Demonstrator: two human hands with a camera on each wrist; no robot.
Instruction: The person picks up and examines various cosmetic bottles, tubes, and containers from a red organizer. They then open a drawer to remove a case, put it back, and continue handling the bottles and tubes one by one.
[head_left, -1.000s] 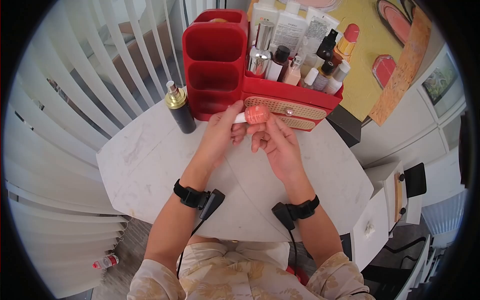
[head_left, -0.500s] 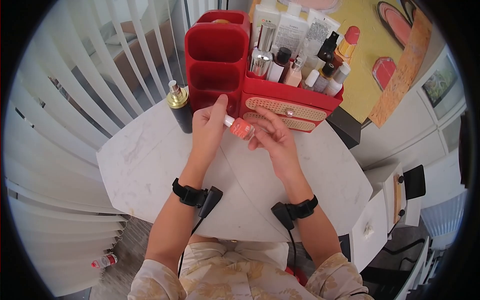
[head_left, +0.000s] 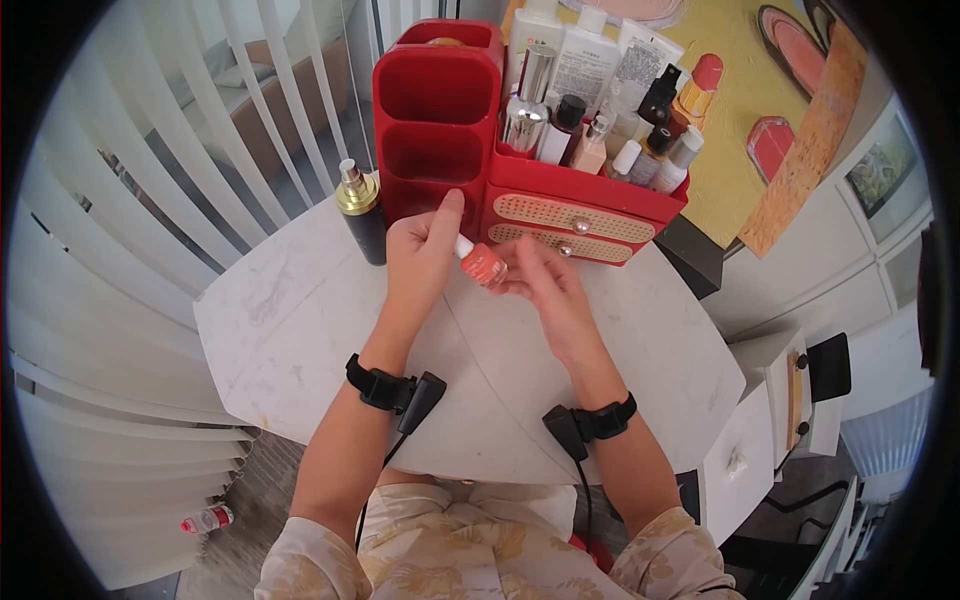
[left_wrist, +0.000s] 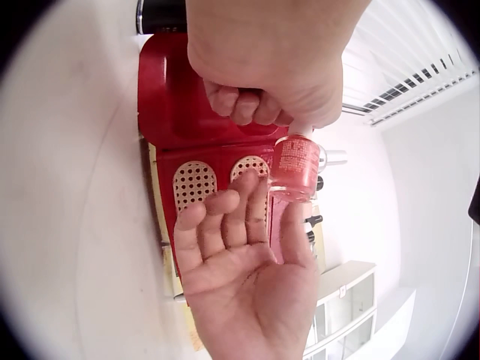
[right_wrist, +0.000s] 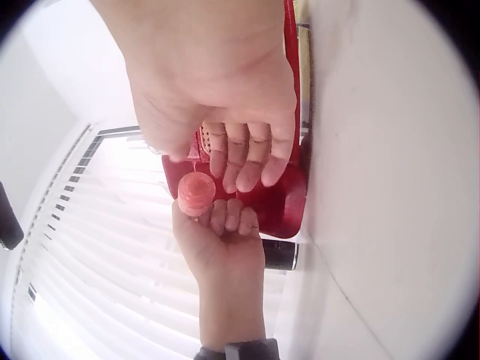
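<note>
A coral nail polish bottle with a white cap is held over the table, tilted so its base points down to the right. My left hand grips it by the cap between thumb and curled fingers. Beside the glass base is my right hand, palm up with loosely bent fingers. In the left wrist view the right thumb and index fingertip come right at the bottle's lower end. The right wrist view shows the bottle's round base end-on, just past the right thumb.
Behind the hands stands a red organizer with stacked compartments, two rattan-front drawers and several cosmetic bottles on top. A black bottle with a gold collar stands left of it on the white marbled table.
The bottle has swung from level to tilted, base down, and moved slightly left, still held by its cap in my left hand. My right fingers have shifted around its base.
</note>
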